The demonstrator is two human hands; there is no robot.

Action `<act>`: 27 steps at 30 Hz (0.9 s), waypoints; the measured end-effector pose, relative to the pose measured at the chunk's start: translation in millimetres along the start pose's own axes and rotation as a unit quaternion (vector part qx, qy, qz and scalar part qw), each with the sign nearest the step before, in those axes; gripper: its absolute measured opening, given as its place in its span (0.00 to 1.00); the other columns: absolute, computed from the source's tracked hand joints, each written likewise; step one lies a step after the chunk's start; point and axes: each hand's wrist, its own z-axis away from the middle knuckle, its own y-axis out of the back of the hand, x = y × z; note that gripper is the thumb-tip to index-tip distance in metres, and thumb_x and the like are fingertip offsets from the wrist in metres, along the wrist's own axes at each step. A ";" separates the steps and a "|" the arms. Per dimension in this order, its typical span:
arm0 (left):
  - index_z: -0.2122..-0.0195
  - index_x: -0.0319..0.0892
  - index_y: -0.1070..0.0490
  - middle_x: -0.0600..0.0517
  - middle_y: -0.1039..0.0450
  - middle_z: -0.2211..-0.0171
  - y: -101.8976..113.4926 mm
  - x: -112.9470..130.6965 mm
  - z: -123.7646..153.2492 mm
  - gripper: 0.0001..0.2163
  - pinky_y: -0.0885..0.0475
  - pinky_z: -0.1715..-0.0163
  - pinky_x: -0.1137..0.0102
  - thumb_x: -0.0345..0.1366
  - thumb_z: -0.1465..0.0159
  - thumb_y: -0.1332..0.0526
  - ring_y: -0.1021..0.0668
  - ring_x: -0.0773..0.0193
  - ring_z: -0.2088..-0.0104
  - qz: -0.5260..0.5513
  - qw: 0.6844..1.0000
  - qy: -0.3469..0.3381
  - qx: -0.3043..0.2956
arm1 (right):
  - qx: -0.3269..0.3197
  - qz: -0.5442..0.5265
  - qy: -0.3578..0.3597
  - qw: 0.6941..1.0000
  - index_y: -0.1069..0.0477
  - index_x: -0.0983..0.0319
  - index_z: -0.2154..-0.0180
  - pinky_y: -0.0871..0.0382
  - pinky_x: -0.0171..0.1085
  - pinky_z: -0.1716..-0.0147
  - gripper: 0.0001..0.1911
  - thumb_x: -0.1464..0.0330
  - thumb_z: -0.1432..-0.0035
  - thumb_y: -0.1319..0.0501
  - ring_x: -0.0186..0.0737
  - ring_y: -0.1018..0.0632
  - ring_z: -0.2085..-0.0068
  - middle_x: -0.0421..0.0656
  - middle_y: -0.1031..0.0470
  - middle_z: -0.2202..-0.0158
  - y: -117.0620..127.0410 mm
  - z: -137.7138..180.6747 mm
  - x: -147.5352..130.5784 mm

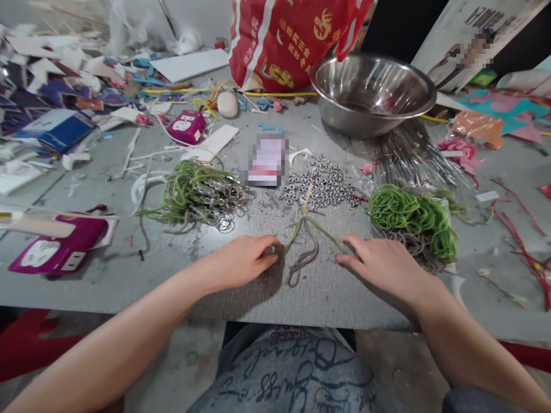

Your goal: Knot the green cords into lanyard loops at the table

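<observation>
My left hand point(246, 259) rests on the grey table point(258, 298) and pinches one end of a green and grey cord point(306, 241). My right hand point(379, 263) lies on the table too, its fingers closed on the cord's other end. Between the hands the cord rises to a small wooden stick point(307, 197) and hangs down in a grey loop. Just behind the stick lies a scatter of small metal rings point(321, 184). A heap of green cords point(411, 221) sits to the right of my right hand. A pile of green cords fitted with metal rings point(196, 195) lies to the left.
A steel bowl point(372, 92) stands at the back, with a bundle of thin metal wires point(408, 158) in front of it and a red bag point(284, 40) to its left. Purple boxes point(60, 246), paper scraps and coloured strips litter the left and right sides.
</observation>
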 end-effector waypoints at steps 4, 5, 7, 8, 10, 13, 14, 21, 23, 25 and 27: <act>0.61 0.42 0.27 0.49 0.24 0.70 5.8 -3.9 15.3 0.12 0.33 0.72 0.69 0.37 0.37 0.49 0.24 0.61 0.69 -0.119 0.991 -0.016 0.054 | 0.144 -0.002 0.061 0.988 0.27 0.61 0.64 0.38 0.38 0.72 0.12 0.62 0.40 0.46 0.45 0.24 0.67 0.47 0.23 0.68 -2.3 1.0 0.9; 0.63 0.42 0.26 0.49 0.24 0.70 6.8 -2.8 17.1 0.12 0.32 0.70 0.68 0.36 0.38 0.49 0.24 0.59 0.67 -0.152 0.984 -0.024 0.089 | 0.177 -0.019 0.104 0.979 0.27 0.61 0.65 0.37 0.39 0.69 0.12 0.64 0.39 0.47 0.43 0.25 0.65 0.47 0.23 0.67 -3.0 -0.7 -1.1; 0.63 0.40 0.26 0.48 0.26 0.69 6.9 1.7 16.8 0.11 0.32 0.66 0.66 0.32 0.38 0.49 0.26 0.59 0.65 -0.174 0.970 -0.075 0.153 | 0.202 -0.057 0.199 0.957 0.26 0.60 0.64 0.38 0.40 0.64 0.11 0.66 0.38 0.47 0.41 0.27 0.64 0.46 0.24 0.65 -5.5 -5.6 -7.5; 0.62 0.40 0.27 0.48 0.27 0.68 5.6 4.7 14.7 0.12 0.32 0.65 0.67 0.29 0.38 0.49 0.27 0.60 0.64 -0.163 0.965 -0.115 0.168 | 0.195 -0.070 0.239 0.949 0.26 0.59 0.62 0.39 0.40 0.63 0.11 0.66 0.38 0.47 0.40 0.27 0.64 0.45 0.24 0.66 -7.4 -8.3 -11.2; 0.60 0.42 0.27 0.50 0.28 0.68 0.2 10.4 7.2 0.13 0.32 0.66 0.70 0.27 0.38 0.50 0.28 0.64 0.66 -0.122 0.957 -0.210 0.157 | 0.176 -0.086 0.280 0.940 0.27 0.59 0.59 0.41 0.40 0.64 0.11 0.65 0.39 0.46 0.40 0.28 0.64 0.44 0.25 0.67 -12.7 -13.2 -17.6; 0.60 0.41 0.27 0.50 0.30 0.71 -12.1 14.1 -6.8 0.11 0.33 0.69 0.71 0.29 0.38 0.48 0.30 0.65 0.70 -0.122 0.942 -0.291 0.119 | 0.162 -0.093 0.303 0.935 0.27 0.61 0.56 0.43 0.39 0.65 0.13 0.64 0.40 0.44 0.40 0.30 0.65 0.45 0.26 0.67 -21.3 -17.7 -21.7; 0.60 0.41 0.27 0.50 0.30 0.70 -16.0 13.7 -10.9 0.10 0.33 0.70 0.71 0.31 0.38 0.47 0.30 0.64 0.70 -0.132 0.940 -0.296 0.108 | 0.162 -0.095 0.307 0.933 0.27 0.61 0.56 0.43 0.39 0.65 0.13 0.64 0.40 0.44 0.40 0.31 0.65 0.45 0.26 0.67 -23.6 -18.4 -21.4; 0.65 0.43 0.24 0.51 0.31 0.73 -21.1 -0.6 -15.6 0.10 0.35 0.73 0.70 0.35 0.37 0.46 0.30 0.65 0.71 -0.140 0.930 -0.320 0.114 | 0.166 -0.144 0.332 0.917 0.25 0.60 0.64 0.44 0.41 0.63 0.14 0.61 0.39 0.46 0.39 0.32 0.64 0.43 0.27 0.67 -27.5 -18.1 -13.2; 0.69 0.43 0.24 0.51 0.31 0.74 -18.1 -3.3 -12.9 0.11 0.36 0.73 0.70 0.35 0.37 0.47 0.31 0.66 0.72 -0.131 0.930 -0.325 0.110 | 0.167 -0.162 0.341 0.911 0.24 0.60 0.66 0.45 0.41 0.63 0.14 0.61 0.39 0.46 0.38 0.32 0.64 0.43 0.27 0.68 -26.9 -17.8 -11.2; 0.72 0.43 0.24 0.51 0.32 0.76 -15.7 -4.7 -11.1 0.12 0.36 0.73 0.70 0.34 0.37 0.47 0.31 0.66 0.73 -0.126 0.931 -0.327 0.102 | 0.168 -0.179 0.348 0.905 0.25 0.60 0.69 0.45 0.41 0.63 0.13 0.62 0.40 0.44 0.38 0.32 0.64 0.42 0.27 0.69 -26.1 -17.4 -9.8; 0.74 0.43 0.25 0.51 0.32 0.76 -14.4 -5.3 -10.5 0.12 0.37 0.73 0.69 0.33 0.38 0.46 0.32 0.66 0.73 -0.122 0.932 -0.328 0.098 | 0.165 -0.192 0.352 0.901 0.25 0.60 0.72 0.44 0.40 0.63 0.13 0.62 0.41 0.44 0.37 0.32 0.66 0.41 0.27 0.71 -25.1 -17.0 -9.0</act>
